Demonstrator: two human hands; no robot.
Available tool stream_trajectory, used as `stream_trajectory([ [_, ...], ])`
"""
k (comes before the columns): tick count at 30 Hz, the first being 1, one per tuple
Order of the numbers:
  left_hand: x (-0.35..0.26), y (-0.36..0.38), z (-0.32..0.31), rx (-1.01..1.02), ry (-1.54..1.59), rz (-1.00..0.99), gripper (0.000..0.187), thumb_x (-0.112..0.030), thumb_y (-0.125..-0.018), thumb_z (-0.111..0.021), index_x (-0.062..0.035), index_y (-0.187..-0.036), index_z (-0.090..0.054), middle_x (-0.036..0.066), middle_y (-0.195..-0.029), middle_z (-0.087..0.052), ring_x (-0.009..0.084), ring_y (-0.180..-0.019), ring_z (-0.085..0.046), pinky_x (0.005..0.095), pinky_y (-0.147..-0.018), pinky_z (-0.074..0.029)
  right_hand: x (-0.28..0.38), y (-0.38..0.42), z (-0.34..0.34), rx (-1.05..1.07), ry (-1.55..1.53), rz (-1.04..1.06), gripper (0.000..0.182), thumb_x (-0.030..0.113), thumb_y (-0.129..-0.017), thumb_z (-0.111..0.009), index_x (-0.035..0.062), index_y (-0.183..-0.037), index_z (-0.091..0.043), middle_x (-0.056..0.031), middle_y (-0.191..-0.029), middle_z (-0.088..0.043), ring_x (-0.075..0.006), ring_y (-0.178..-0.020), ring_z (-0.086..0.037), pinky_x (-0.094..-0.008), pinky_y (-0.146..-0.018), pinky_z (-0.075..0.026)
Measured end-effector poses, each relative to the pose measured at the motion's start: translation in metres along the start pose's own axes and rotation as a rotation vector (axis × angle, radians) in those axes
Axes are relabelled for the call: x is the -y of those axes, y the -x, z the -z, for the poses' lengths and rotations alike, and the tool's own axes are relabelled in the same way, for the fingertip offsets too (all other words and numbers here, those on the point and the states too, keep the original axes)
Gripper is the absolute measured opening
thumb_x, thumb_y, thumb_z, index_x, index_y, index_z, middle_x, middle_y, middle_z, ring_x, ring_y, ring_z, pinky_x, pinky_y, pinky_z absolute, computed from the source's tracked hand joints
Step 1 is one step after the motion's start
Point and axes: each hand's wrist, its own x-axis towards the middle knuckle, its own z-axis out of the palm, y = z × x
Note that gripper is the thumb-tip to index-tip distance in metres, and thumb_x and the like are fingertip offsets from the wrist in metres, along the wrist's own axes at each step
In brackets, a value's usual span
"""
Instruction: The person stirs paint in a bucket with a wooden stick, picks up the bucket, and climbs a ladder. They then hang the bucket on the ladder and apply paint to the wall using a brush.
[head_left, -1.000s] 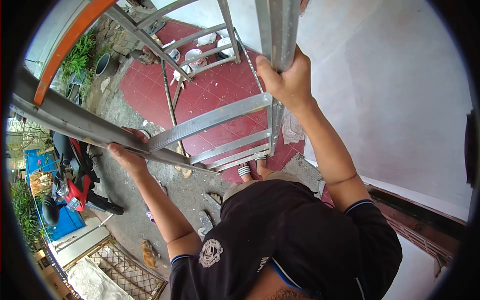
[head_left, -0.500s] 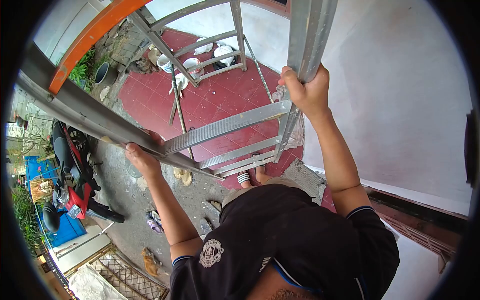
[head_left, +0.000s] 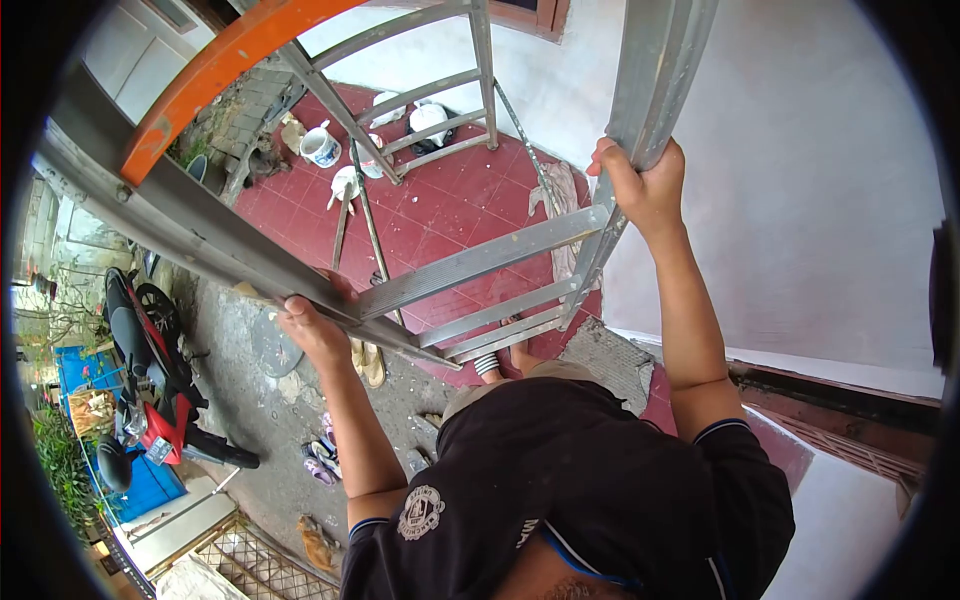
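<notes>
From the head camera, looking straight down, the person stood on an aluminium ladder [head_left: 480,262] set on a red tiled floor [head_left: 440,205] beside a white wall [head_left: 800,200]. The left hand [head_left: 312,330] was wrapped tight around the ladder's left rail [head_left: 180,235], fingers curled over its upper edge, just where a rung met it. The right hand [head_left: 640,185] was closed around the right rail [head_left: 655,70], thumb on the near side, with the arm stretched up along the wall. Both grips were firm on the metal, nothing else in either hand.

Below the hands, several rungs stepped down toward the person's feet in striped sandals [head_left: 487,362], which rested on a lower rung. The person wore a dark shirt [head_left: 560,480] with a white badge on the left sleeve.

On the tiles, beyond the ladder's far legs, stood a white bucket [head_left: 320,147] and some white bags [head_left: 428,115]. A cloth [head_left: 562,190] lay near the wall. To the left, on rough concrete ground, a red motorbike [head_left: 150,370] was parked, and loose slippers [head_left: 322,462] lay between it and the ladder. An orange bar [head_left: 215,70] crossed the top left corner.
</notes>
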Motion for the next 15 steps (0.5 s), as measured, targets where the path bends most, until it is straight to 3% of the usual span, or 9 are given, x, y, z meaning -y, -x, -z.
stream_trajectory([
  [2, -0.009, 0.000, -0.002, 0.006, 0.011, 0.024, 0.084, -0.081, -0.082, -0.053, 0.0026, -0.093, -0.055, 0.013, -0.071, -0.058, 0.0224, -0.059, -0.060, 0.0326, -0.052, -0.050, 0.013, -0.003, 0.001, -0.008, -0.010, -0.039, 0.010, 0.005, -0.083, -0.062, -0.0054, -0.085, -0.064, -0.0100, -0.071, -0.065, -0.0188, -0.061, -0.067, -0.0316, -0.059, -0.053],
  [9, -0.031, 0.000, -0.020, 0.027, 0.048, 0.038, 0.084, -0.081, -0.081, -0.053, 0.0015, -0.096, -0.053, 0.012, -0.074, -0.056, 0.0229, -0.060, -0.059, 0.0339, -0.054, -0.049, 0.025, -0.027, 0.015, -0.002, -0.026, -0.046, 0.013, 0.005, -0.085, -0.061, -0.0064, -0.091, -0.062, -0.0103, -0.071, -0.064, -0.0188, -0.062, -0.067, -0.0319, -0.060, -0.054],
  [12, -0.037, 0.005, -0.027, 0.002, 0.081, 0.041, 0.080, -0.077, -0.083, -0.057, 0.0020, -0.093, -0.054, 0.012, -0.072, -0.059, 0.0206, -0.059, -0.060, 0.0317, -0.053, -0.049, 0.022, -0.028, 0.024, 0.001, -0.027, -0.014, 0.016, 0.011, -0.086, -0.066, -0.0042, -0.088, -0.060, -0.0081, -0.069, -0.066, -0.0154, -0.059, -0.067, -0.0288, -0.055, -0.051],
  [15, -0.037, 0.009, -0.024, 0.009, -0.004, 0.051, 0.082, -0.079, -0.085, -0.051, 0.0022, -0.092, -0.056, 0.012, -0.071, -0.058, 0.0210, -0.060, -0.059, 0.0333, -0.055, -0.050, 0.022, -0.034, 0.026, -0.009, -0.014, -0.032, 0.016, 0.012, -0.086, -0.068, -0.0029, -0.086, -0.062, -0.0072, -0.070, -0.066, -0.0144, -0.060, -0.066, -0.0290, -0.057, -0.051],
])
